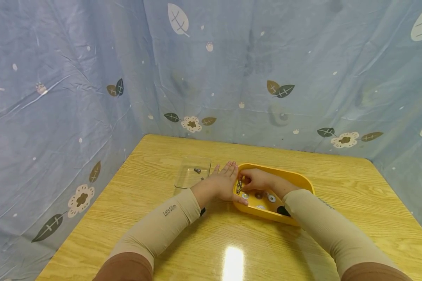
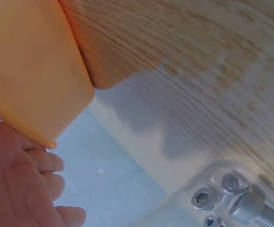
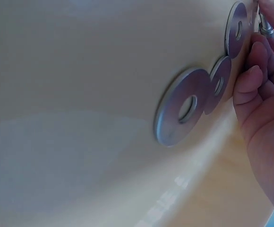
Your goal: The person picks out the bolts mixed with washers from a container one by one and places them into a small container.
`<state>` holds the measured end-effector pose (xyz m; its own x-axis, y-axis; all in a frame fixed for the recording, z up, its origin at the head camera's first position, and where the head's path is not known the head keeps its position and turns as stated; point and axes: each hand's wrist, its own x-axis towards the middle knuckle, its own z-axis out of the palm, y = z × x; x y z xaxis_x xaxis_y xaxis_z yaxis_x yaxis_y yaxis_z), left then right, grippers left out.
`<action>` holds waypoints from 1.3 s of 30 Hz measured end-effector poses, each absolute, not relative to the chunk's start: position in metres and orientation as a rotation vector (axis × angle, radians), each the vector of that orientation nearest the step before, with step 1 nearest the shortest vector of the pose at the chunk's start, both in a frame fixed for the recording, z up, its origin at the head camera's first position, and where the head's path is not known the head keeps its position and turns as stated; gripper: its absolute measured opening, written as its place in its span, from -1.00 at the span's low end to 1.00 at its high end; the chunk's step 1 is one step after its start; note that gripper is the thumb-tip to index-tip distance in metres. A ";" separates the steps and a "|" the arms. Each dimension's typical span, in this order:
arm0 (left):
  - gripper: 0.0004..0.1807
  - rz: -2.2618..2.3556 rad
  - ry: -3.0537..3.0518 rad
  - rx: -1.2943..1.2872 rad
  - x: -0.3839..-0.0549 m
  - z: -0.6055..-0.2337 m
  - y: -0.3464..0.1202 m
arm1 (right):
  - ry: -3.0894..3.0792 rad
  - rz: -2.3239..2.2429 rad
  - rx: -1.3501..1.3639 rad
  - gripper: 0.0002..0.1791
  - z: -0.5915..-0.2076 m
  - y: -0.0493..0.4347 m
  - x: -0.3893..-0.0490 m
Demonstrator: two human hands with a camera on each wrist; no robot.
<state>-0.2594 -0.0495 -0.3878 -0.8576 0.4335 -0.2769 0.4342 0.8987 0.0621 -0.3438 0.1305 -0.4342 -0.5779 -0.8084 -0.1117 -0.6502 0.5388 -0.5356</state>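
My left hand (image 1: 223, 184) lies on the left end of a yellow plastic bin (image 1: 304, 179), fingers straight and thumb over the near side. In the left wrist view its fingertips touch the bin's rim (image 2: 35, 138). My right hand (image 1: 256, 178) reaches inside that end of the bin, fingers bent around small metal bolts (image 1: 239, 187). The right wrist view shows a bolt (image 3: 266, 27) pinched at its fingertips, partly hidden by them. Several flat metal washers (image 1: 271, 198) lie on the bin floor; a large washer (image 3: 167, 124) is nearest the right wrist camera.
A clear plastic box (image 1: 184, 178) stands left of the bin, holding socket-head screws (image 2: 248, 204). A black item (image 1: 283, 211) lies in the bin's near right part. Something dark (image 1: 202, 212) peeks out beside the left sleeve. Patterned blue curtains (image 1: 232, 78) hang behind the wooden table (image 1: 154, 164).
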 end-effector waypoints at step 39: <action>0.36 -0.034 2.778 0.635 -0.263 -0.390 -0.048 | 2.434 -0.870 -1.054 -0.77 -0.384 0.150 -0.338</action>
